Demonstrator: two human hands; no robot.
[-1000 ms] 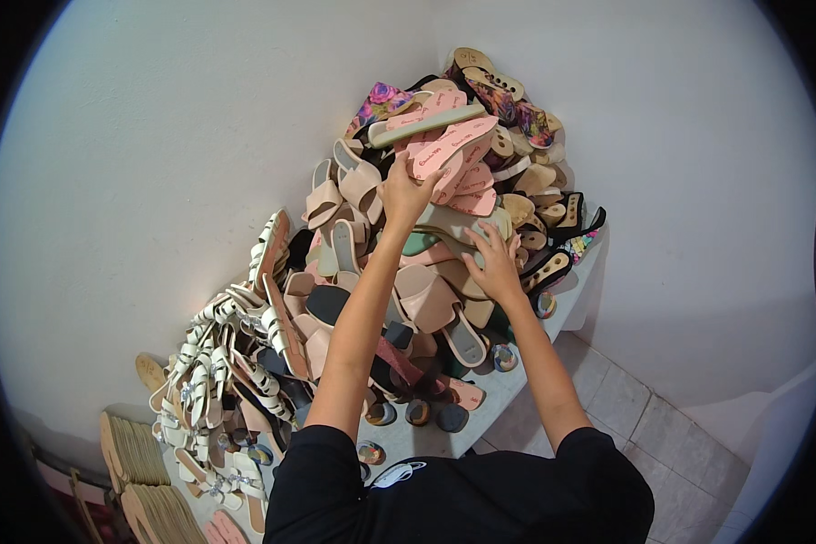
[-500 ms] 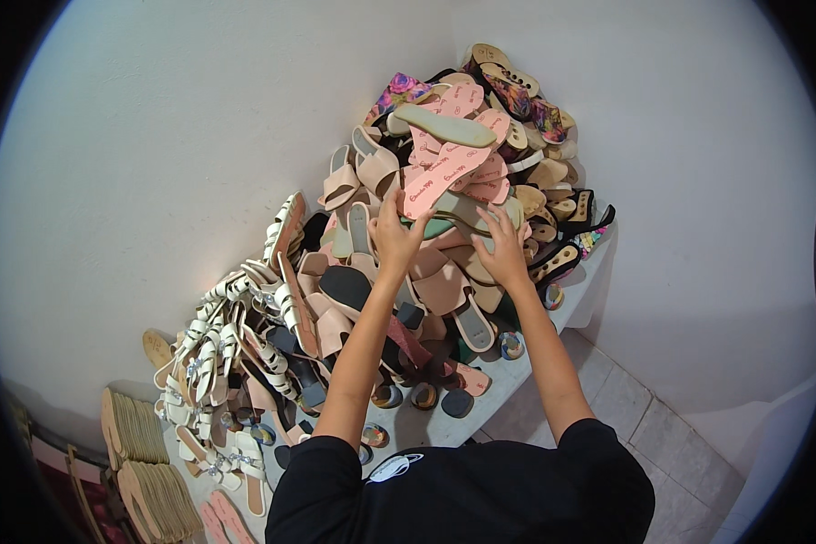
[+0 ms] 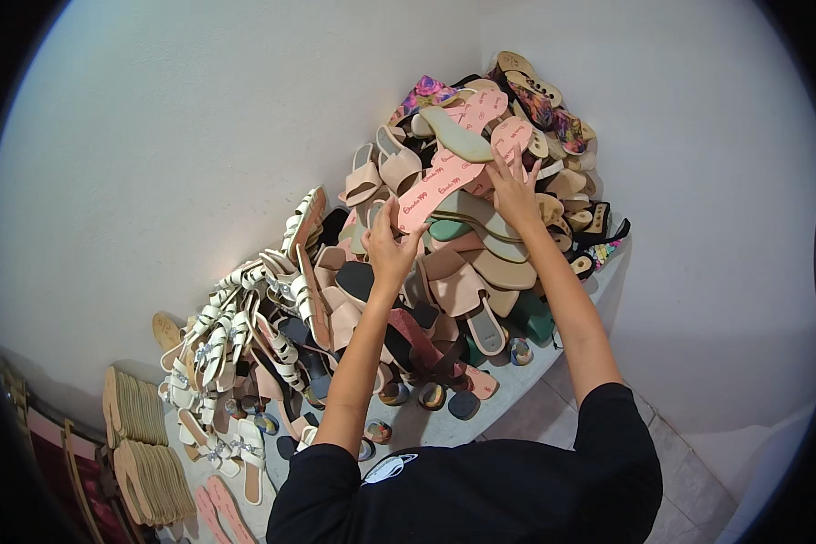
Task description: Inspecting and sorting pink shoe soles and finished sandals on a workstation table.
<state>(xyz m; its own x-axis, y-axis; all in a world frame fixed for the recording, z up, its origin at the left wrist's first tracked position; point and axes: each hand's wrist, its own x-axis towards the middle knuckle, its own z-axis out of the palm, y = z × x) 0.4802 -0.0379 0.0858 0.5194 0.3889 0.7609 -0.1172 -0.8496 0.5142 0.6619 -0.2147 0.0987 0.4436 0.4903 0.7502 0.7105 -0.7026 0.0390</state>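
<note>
A long pink insole (image 3: 426, 192) with dark red print lies tilted on top of a big heap of sandals. My left hand (image 3: 392, 254) has its thumb and fingers around the insole's near end. My right hand (image 3: 515, 192) reaches over the heap with fingers spread, beside a rounded pink insole end (image 3: 511, 136) and the tip of a pale grey-green sole (image 3: 458, 136). What lies under its fingertips is partly hidden. Beige slide sandals (image 3: 458, 288), tan soles (image 3: 499, 269) and a green piece (image 3: 449, 230) sit between my forearms.
White strappy sandals (image 3: 213, 349) pile up on the left of the table (image 3: 426, 426). Stacks of tan insoles (image 3: 150, 480) and a pair of pink insoles (image 3: 222, 512) are at the lower left. Floral wedge sandals (image 3: 571, 131) rest at the back, near the wall (image 3: 698, 181).
My right hand has moved up and away, from the lower soles to the pink insoles. The long pink insole has shifted left with my left hand. The whole view has shifted slightly.
</note>
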